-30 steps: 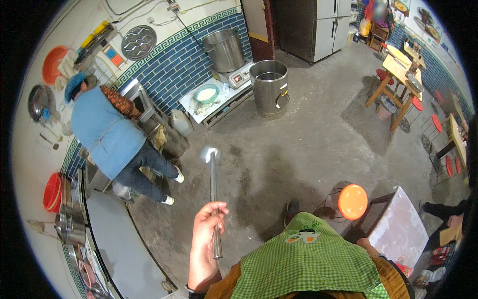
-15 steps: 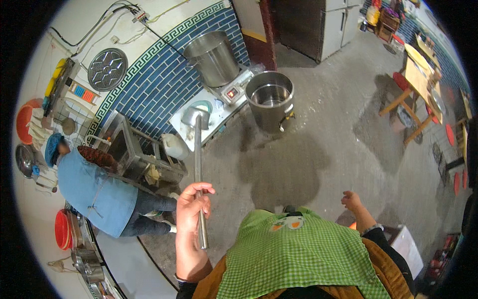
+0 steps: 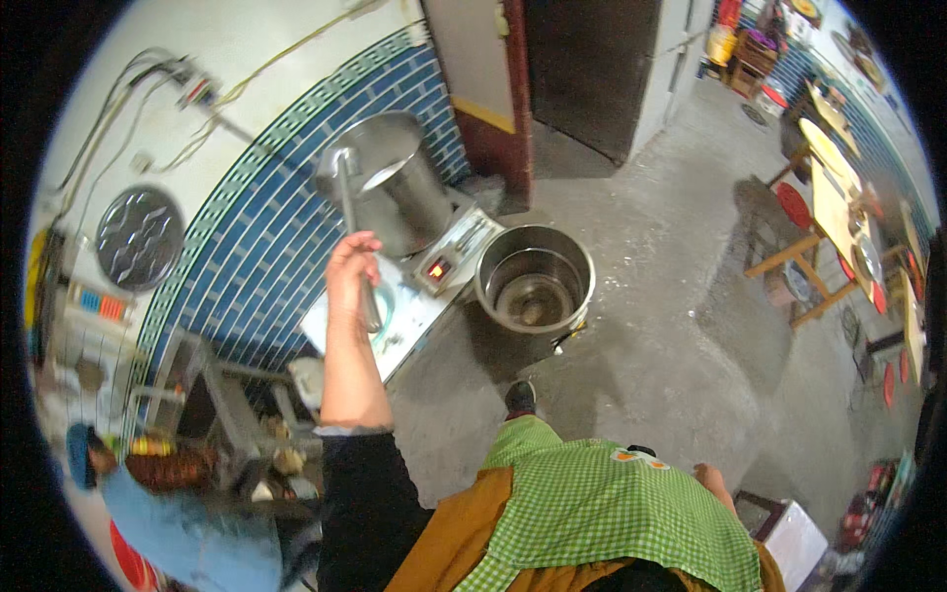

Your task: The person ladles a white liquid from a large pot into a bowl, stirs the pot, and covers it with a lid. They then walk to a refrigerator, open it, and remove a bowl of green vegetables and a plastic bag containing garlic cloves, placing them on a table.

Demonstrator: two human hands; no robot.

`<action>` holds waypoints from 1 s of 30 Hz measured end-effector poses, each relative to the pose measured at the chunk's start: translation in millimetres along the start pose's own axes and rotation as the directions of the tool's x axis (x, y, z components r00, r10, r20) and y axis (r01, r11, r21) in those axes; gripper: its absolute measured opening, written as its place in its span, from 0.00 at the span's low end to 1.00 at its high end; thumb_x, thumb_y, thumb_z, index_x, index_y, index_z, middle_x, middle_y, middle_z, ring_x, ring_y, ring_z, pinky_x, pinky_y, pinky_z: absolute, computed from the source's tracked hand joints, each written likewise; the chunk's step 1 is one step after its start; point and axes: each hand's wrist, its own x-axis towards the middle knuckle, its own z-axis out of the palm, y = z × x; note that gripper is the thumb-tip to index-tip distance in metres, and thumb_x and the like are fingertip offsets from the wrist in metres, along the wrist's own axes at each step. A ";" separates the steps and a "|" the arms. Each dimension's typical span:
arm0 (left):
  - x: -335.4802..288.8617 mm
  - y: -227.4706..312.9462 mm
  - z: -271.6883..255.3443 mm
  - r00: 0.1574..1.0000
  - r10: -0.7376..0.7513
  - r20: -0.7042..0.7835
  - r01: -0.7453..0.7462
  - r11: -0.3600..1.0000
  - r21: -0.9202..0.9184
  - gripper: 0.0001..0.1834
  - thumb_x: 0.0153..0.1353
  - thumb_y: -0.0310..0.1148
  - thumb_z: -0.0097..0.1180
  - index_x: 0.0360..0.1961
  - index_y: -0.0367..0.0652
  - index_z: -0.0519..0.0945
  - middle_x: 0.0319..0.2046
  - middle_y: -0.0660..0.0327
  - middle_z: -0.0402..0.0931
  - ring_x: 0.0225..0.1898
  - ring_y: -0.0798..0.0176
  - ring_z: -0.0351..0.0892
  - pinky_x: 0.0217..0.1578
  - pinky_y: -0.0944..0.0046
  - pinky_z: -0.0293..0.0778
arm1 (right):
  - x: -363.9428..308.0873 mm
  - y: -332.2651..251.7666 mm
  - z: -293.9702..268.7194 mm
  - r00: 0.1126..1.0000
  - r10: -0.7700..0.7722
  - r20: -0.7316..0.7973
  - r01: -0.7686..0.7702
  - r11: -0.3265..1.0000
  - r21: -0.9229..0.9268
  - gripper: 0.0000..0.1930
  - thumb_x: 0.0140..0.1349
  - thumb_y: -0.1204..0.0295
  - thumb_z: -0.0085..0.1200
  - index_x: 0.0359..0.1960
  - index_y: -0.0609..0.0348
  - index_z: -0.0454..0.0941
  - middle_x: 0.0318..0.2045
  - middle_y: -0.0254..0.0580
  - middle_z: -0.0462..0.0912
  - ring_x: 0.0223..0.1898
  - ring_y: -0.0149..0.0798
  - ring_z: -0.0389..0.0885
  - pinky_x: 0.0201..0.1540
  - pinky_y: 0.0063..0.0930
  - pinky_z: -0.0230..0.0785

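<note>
My left hand (image 3: 350,264) is stretched forward and closed around the metal handle of a long-handled ladle (image 3: 348,197). The ladle's head is up at the near left rim of a big steel stockpot (image 3: 404,212), which holds something pale. From this angle I cannot tell whether the head touches the rim. Below the hand, the handle's end hangs over a white-topped bench. Down by my right side is my right hand (image 3: 712,483), close to the green checked apron (image 3: 612,513); its fingers are mostly hidden.
A tall steel bucket (image 3: 533,259) with a tap stands on the floor beside the white bench (image 3: 330,331). A scale-like base with a lit red display (image 3: 439,268) sits under the stockpot. A co-worker (image 3: 187,533) in blue bends at lower left. Wooden tables (image 3: 838,212) line the right.
I have stepped toward the bench. My left hand has carried the ladle forward, its head now at the stockpot instead of over the bench. My right hand has dropped closer to the apron.
</note>
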 end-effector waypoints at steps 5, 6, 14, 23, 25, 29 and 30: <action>182.3 -60.7 -38.3 0.987 -0.137 0.078 0.155 0.929 -0.337 0.26 0.55 0.22 0.53 0.58 0.34 0.68 0.43 0.47 0.76 0.23 0.75 0.66 0.22 0.76 0.63 | 3.8 5.5 40.6 0.991 0.106 0.080 -0.110 0.993 0.044 0.28 0.54 0.54 0.57 0.55 0.52 0.75 0.51 0.51 0.79 0.53 0.50 0.77 0.55 0.41 0.69; 209.8 -73.6 -50.7 0.975 -0.162 0.149 0.213 0.864 -0.456 0.28 0.54 0.21 0.54 0.59 0.32 0.67 0.42 0.46 0.76 0.25 0.73 0.69 0.22 0.75 0.65 | 1.8 -1.0 47.7 0.992 0.105 0.068 -0.109 0.992 0.056 0.28 0.55 0.54 0.56 0.56 0.52 0.75 0.51 0.50 0.79 0.54 0.50 0.76 0.55 0.42 0.69; 374.8 -167.0 -116.1 0.839 0.058 0.541 0.436 0.523 -0.732 0.10 0.62 0.22 0.49 0.44 0.30 0.70 0.36 0.47 0.73 0.25 0.67 0.62 0.24 0.70 0.62 | -41.5 -99.0 27.5 0.908 0.368 0.199 -0.399 0.906 0.145 0.28 0.54 0.57 0.59 0.57 0.49 0.74 0.52 0.48 0.79 0.54 0.50 0.76 0.57 0.42 0.68; 369.3 -141.0 -44.0 0.973 -0.231 -0.004 0.207 0.878 -0.432 0.16 0.63 0.35 0.51 0.42 0.31 0.76 0.44 0.43 0.74 0.35 0.58 0.73 0.32 0.60 0.74 | 23.6 -69.7 -4.5 0.895 0.315 0.315 -0.373 0.917 0.144 0.28 0.53 0.60 0.59 0.57 0.50 0.74 0.46 0.50 0.82 0.47 0.48 0.81 0.45 0.40 0.76; 326.4 -152.8 19.7 0.967 -0.239 -0.089 0.212 0.947 -0.239 0.15 0.63 0.35 0.50 0.42 0.31 0.75 0.43 0.44 0.74 0.34 0.58 0.73 0.32 0.60 0.74 | 62.6 -47.8 -25.8 0.886 0.311 0.344 -0.375 0.916 0.139 0.28 0.53 0.60 0.58 0.58 0.50 0.74 0.47 0.50 0.81 0.46 0.48 0.81 0.42 0.40 0.77; 227.5 -188.2 169.5 0.921 -0.378 -0.098 0.382 0.924 0.028 0.15 0.63 0.36 0.50 0.41 0.32 0.75 0.41 0.46 0.74 0.33 0.58 0.73 0.30 0.61 0.73 | 139.8 0.8 -95.3 0.947 0.267 0.181 -0.298 0.939 0.171 0.28 0.54 0.59 0.59 0.58 0.50 0.74 0.49 0.49 0.80 0.49 0.49 0.79 0.49 0.41 0.74; 206.8 -197.4 206.5 0.898 -0.431 -0.084 0.438 0.894 0.091 0.15 0.63 0.36 0.50 0.40 0.32 0.75 0.40 0.46 0.74 0.32 0.59 0.73 0.29 0.61 0.73 | 153.9 8.7 -113.3 0.959 0.266 0.101 -0.278 0.949 0.146 0.28 0.54 0.59 0.59 0.58 0.50 0.74 0.49 0.48 0.80 0.51 0.50 0.78 0.51 0.42 0.72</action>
